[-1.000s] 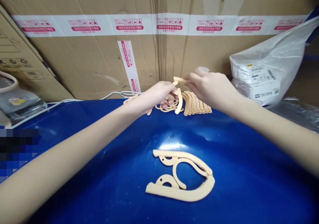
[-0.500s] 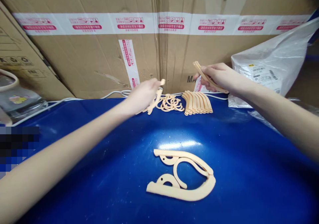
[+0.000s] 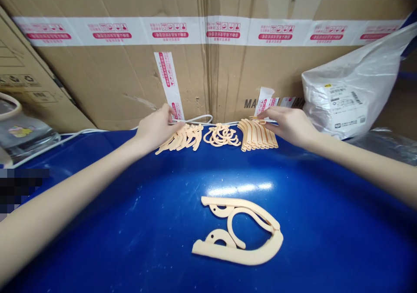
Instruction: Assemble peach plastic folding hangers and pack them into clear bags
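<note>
My left hand (image 3: 158, 125) is over a pile of cream plastic hanger arms (image 3: 187, 138) at the back, thumb and forefinger apart, its fingertips near the pieces. At the far end of a neat row of similar hanger arms (image 3: 259, 135), my right hand (image 3: 288, 122) has its fingers closed on a cream hanger arm (image 3: 256, 118), seen mostly edge-on and partly hidden. Between the two groups lies a heap of curved cream hooks (image 3: 222, 135). Closer to me, a folding hanger (image 3: 241, 254) rests flat, its two arms meeting at the right and a curved hook between them.
The blue tabletop (image 3: 130, 223) runs up to large cardboard boxes (image 3: 127, 75). A white cable (image 3: 81, 131) trails along the back. A white plastic parcel bag (image 3: 345, 97) stands at right, and a clear container with a cream rim (image 3: 22, 119) at left.
My left hand has moved left and let go of the cream piece it held over the pile. My right hand has lowered its hanger arm to the row.
</note>
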The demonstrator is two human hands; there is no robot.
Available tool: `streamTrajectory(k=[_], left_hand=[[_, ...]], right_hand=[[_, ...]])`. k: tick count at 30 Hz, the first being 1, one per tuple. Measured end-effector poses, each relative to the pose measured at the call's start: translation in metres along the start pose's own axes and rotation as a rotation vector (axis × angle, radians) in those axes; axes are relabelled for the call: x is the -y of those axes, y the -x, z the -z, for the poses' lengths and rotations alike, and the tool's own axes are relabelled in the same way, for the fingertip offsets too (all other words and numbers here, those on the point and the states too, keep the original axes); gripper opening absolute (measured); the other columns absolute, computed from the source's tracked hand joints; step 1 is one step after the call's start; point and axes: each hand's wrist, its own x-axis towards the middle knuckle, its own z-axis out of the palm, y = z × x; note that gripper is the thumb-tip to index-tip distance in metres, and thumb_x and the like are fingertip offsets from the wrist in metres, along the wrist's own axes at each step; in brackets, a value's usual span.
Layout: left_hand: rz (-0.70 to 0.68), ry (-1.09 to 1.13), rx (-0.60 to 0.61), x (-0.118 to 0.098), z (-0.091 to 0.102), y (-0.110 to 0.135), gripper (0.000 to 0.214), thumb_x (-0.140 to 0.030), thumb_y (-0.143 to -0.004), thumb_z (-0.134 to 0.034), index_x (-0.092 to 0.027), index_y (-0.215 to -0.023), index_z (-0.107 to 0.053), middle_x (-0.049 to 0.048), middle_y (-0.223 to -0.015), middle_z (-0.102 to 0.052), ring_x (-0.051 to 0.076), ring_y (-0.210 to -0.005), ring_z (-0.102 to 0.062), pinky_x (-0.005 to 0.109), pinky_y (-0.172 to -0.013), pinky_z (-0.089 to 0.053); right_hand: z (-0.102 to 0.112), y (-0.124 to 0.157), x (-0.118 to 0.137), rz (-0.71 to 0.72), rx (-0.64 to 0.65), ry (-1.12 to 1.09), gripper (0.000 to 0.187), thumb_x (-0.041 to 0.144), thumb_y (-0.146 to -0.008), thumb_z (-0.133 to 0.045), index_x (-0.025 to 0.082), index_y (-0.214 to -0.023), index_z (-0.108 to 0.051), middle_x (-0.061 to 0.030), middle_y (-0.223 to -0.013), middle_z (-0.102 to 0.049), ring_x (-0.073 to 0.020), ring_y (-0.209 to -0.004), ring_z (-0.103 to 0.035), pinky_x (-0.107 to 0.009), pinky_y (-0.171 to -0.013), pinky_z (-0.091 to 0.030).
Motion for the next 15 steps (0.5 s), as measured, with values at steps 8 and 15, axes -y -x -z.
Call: streamTrajectory(k=[8, 15], left_hand=[[-0.334, 0.162, 0.827, -0.063, 0.017, 0.089, 0.042, -0.059, -0.076, -0.072, -0.028, -0.103, -0.063, -0.0026, -0.099, -0.065, 0.018, -0.087, -0.059, 0.026, -0.069, -0.040], [-0.324, 0.178, 0.827, -0.063, 0.005, 0.115, 0.016, -0.036, -0.084, -0.069, -0.024, -0.088, -0.060, -0.0057, -0.078, -0.059, 0.013, -0.071, -0.049, 0.025, -0.059, -0.032]], right_hand=[[-0.004, 0.011, 0.006, 0.074, 0.128, 0.074, 0.022, 0.020, -0.093, -0.046, 0.018, -0.103, -0.066, -0.0090, -0.110, -0.072, -0.0241, -0.095, -0.070, -0.030, -0.063, -0.046], [-0.002, 0.013, 0.007, 0.118, 0.150, -0.033, 0.024, 0.019, -0.094, -0.045, 0.019, -0.102, -0.068, -0.0093, -0.108, -0.072, -0.0215, -0.089, -0.070, -0.030, -0.068, -0.049]])
